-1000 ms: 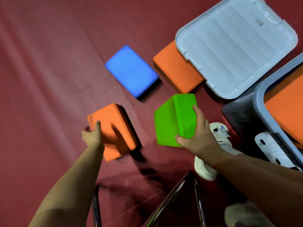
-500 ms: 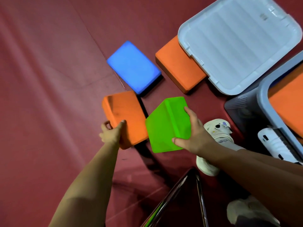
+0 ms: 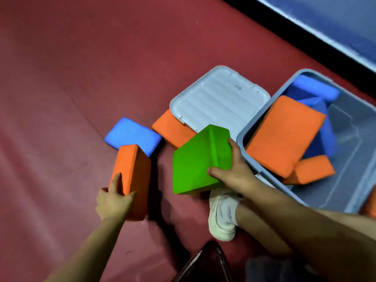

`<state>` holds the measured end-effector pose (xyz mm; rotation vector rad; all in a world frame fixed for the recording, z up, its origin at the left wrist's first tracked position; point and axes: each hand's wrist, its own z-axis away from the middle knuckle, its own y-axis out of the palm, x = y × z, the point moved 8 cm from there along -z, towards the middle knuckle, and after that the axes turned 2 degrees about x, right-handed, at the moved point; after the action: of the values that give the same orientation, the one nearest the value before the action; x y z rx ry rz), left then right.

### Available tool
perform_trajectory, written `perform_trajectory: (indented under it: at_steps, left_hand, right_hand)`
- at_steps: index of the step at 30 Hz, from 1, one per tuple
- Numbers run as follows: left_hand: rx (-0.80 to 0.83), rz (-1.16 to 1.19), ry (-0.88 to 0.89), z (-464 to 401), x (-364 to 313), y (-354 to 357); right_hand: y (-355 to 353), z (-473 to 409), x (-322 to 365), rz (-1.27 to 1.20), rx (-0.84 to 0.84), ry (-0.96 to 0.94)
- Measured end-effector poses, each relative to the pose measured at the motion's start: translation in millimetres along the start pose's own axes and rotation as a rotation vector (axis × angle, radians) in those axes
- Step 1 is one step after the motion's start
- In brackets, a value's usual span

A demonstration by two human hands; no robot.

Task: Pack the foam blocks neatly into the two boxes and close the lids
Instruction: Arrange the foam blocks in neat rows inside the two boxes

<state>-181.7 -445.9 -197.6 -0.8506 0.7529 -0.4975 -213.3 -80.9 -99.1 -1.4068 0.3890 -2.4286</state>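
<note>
My left hand (image 3: 114,200) grips an orange block (image 3: 133,176) by its near end, thumb on one side and fingers curled round the other, so the block stands on end above the red floor mat (image 3: 61,98). My right hand (image 3: 234,174) holds a green block (image 3: 199,159), thumb along its near edge and fingers curled over the far side; the block is tilted, one corner pointing toward me, and it hangs just left of the open box (image 3: 264,159).

Behind the orange block in my left grip a blue block (image 3: 130,133) lies flat on the mat, partly hidden by it. Just right of that, a second orange block (image 3: 171,129) lies flat, its far corner tucked under the pale grey lid (image 3: 219,102), which rests upside down on the mat and touches the box's left rim.

The box is blue-grey with its top open. Inside, a large orange block (image 3: 284,135) leans against the left wall, tilted. A smaller orange piece (image 3: 313,171) shows below it, and blue blocks (image 3: 315,90) sit at the far end, one lying across the top corner. The right half of the box floor is bare.

My white shoe (image 3: 221,216) stands on the mat below the green block. A dark metal frame (image 3: 205,261) shows at the bottom edge.
</note>
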Motion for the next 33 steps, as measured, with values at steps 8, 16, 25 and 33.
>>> perform_trajectory:
  at_steps: [8,16,25,33]
  left_hand:
    - [-0.059,0.176,0.514,64.9,-143.8,-62.3]
    - [0.019,0.340,0.926,172.8,-313.2,-70.5]
    - [0.477,0.600,0.842,251.6,-442.0,28.5]
    - [0.599,0.639,0.567,244.9,-433.3,135.3]
  right_hand:
    - [-146.5,72.2,7.5,-0.307,-0.409,-0.076]
    - [-304.5,166.2,-16.3,-0.083,-0.876,-0.119]
    - [-391.1,89.2,-60.2,0.361,-0.710,0.082]
    - [-370.0,62.5,-85.1,0.150,-0.711,0.132]
